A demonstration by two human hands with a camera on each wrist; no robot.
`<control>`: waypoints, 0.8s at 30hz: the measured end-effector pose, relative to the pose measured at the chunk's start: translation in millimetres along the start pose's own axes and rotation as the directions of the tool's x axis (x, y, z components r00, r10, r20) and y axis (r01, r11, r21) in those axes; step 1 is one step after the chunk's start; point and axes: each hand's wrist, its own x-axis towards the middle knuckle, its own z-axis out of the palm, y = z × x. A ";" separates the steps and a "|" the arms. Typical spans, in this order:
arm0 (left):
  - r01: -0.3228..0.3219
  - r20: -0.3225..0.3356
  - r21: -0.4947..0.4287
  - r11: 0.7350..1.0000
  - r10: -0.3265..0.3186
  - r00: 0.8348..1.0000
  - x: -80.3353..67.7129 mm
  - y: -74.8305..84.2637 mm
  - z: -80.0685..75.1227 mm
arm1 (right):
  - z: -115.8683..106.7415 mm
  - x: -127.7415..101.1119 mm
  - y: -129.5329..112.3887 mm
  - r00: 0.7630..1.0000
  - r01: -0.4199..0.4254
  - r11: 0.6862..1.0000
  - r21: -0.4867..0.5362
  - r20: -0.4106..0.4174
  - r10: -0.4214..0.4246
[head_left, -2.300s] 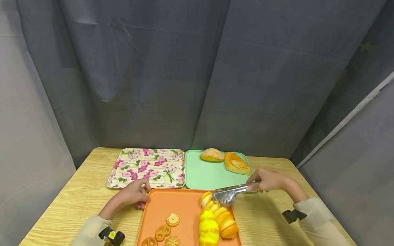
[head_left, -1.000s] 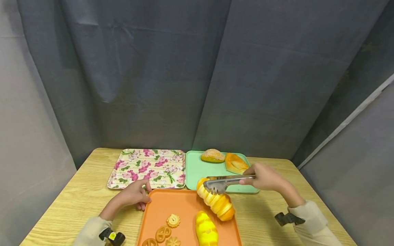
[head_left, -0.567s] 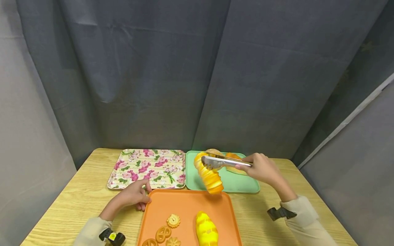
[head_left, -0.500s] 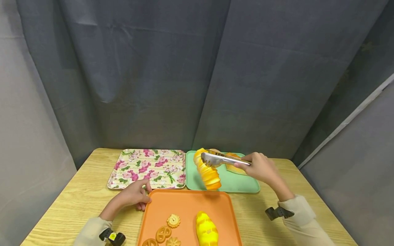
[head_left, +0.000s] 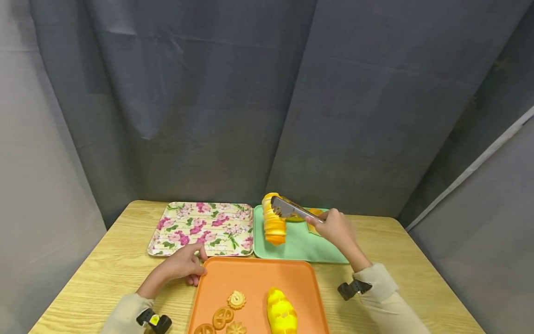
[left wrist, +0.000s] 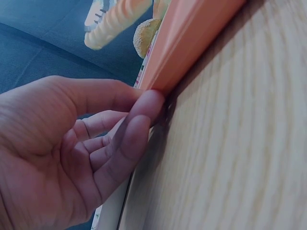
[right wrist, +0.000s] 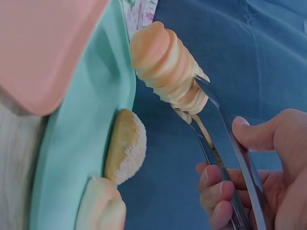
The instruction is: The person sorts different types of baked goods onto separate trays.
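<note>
My right hand [head_left: 337,228] grips metal tongs [head_left: 297,211], whose ends clamp one end of a spiral-ridged cream-and-orange bread roll [head_left: 274,225]. The right wrist view has this bread [right wrist: 165,67] raised clear of the mint-green tray [right wrist: 103,62]. With thumb and finger, my left hand [head_left: 180,265] pinches the left edge of the orange tray [head_left: 254,271]; the tray's corner [left wrist: 165,72] meets the fingertips in the left wrist view. A yellow bread [head_left: 281,311] and several cookies [head_left: 236,300] lie on the orange tray.
Behind the orange tray, a flowered tray [head_left: 196,229] stands beside the green one. On the green tray are a sesame-topped bun [right wrist: 128,147] and a golden pastry [right wrist: 100,206], both partly covered by the tongs and hand in the head view. A grey curtain [head_left: 200,102] hangs behind the table.
My right hand has lifted the ridged bread off the orange tray with the tongs, moving it away from me and left over the green tray. My left hand has kept its place.
</note>
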 end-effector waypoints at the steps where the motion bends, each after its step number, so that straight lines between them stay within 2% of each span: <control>1: 0.001 0.000 -0.001 1.000 -0.001 1.000 0.1 0.3 0.0 | 2.9 0.7 -0.2 1.000 -0.005 1.000 0.000 0.003 0.005; 17: 0.012 0.009 -0.009 1.000 -0.012 1.000 0.7 0.2 -1.5 | 30.2 12.0 1.4 0.997 -0.058 0.998 0.037 0.047 0.056; 24: 0.005 -0.006 0.000 1.000 -0.005 1.000 0.7 -1.0 -0.1 | 37.2 15.8 0.9 0.993 -0.094 0.996 0.003 0.068 0.093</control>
